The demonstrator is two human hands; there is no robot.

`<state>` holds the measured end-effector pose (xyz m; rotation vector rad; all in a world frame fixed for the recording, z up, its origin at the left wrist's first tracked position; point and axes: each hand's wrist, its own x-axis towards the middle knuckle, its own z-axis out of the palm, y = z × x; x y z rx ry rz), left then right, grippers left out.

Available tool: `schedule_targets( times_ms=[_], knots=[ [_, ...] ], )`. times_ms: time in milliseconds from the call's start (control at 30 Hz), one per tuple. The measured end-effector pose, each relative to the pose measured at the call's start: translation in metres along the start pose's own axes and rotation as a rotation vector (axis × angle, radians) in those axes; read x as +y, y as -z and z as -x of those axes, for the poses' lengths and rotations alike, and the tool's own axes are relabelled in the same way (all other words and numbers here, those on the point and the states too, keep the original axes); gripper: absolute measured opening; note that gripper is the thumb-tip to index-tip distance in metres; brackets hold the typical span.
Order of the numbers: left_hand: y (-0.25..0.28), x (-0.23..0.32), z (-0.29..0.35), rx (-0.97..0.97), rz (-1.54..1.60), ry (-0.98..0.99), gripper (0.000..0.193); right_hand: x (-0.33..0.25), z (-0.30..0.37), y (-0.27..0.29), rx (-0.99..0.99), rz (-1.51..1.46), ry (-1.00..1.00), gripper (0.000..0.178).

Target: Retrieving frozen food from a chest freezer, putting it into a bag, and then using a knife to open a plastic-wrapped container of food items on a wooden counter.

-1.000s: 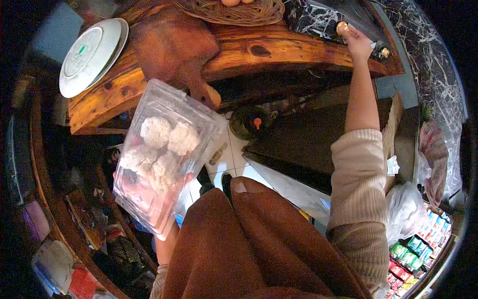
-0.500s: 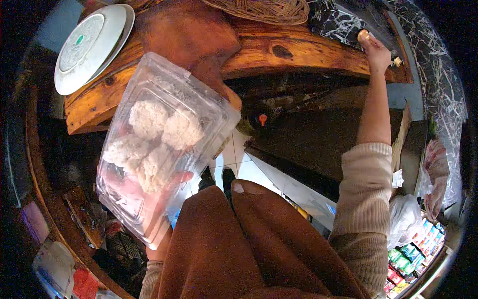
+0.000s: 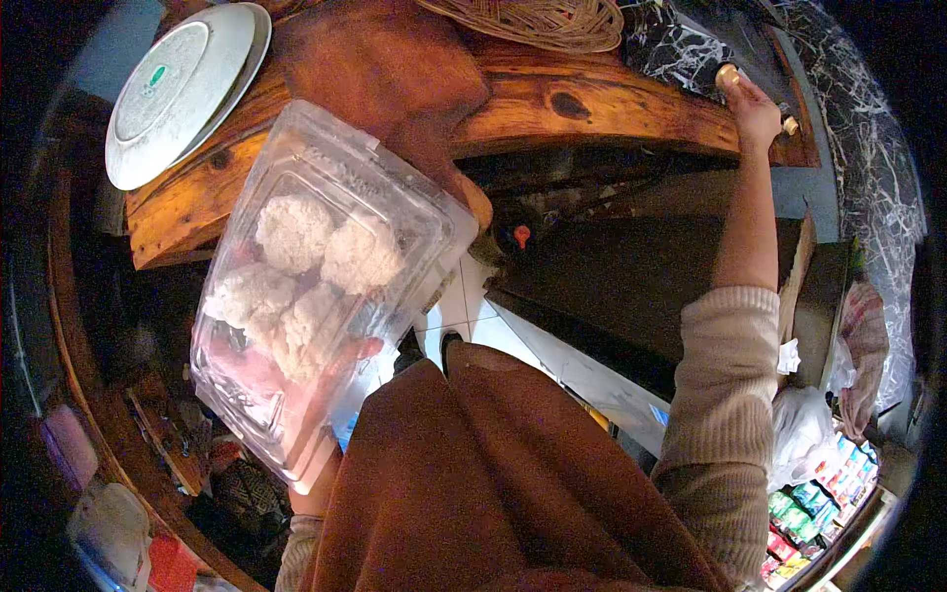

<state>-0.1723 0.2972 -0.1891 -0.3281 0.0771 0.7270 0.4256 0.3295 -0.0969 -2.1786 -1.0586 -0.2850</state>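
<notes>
On the left, a clear plastic box (image 3: 409, 212) is held tilted, with several pale, rough-coated lumps (image 3: 296, 234) inside. My left hand (image 3: 314, 462) supports it from beneath, its thumb along the near side; most of the fingers show only blurrily through the plastic. At the far right my right arm is stretched out. The fingers of my right hand (image 3: 756, 116) are closed round a small tan-gold round knob (image 3: 727, 76) at the edge of a dark marbled surface (image 3: 681, 49). A similar knob (image 3: 789, 125) sits just beside that hand.
A thick wooden counter (image 3: 533, 104) spans the top, with upturned white plates (image 3: 187, 69) at its left and a woven basket (image 3: 552, 22) at the back. Below lies a dark box-like surface (image 3: 612, 266). A plastic bag (image 3: 804, 429) and colourful packets (image 3: 814, 513) are at lower right.
The view has shifted slightly. Both hands keep their hold, and the plastic box and the knob stay almost where they were.
</notes>
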Motion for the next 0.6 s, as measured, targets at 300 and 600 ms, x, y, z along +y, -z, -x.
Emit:
schedule_targets(
  times_ms=[300,600],
  knots=[
    [-0.069,-0.004,0.014,-0.066,0.012,-0.025,0.094,-0.180,0.134,0.057,-0.508,-0.332,-0.054,0.019],
    [-0.146,-0.022,-0.026,-0.201,-0.122,0.407,0.091,-0.346,0.228,0.171,-0.900,-0.386,0.393,0.029]
  ],
)
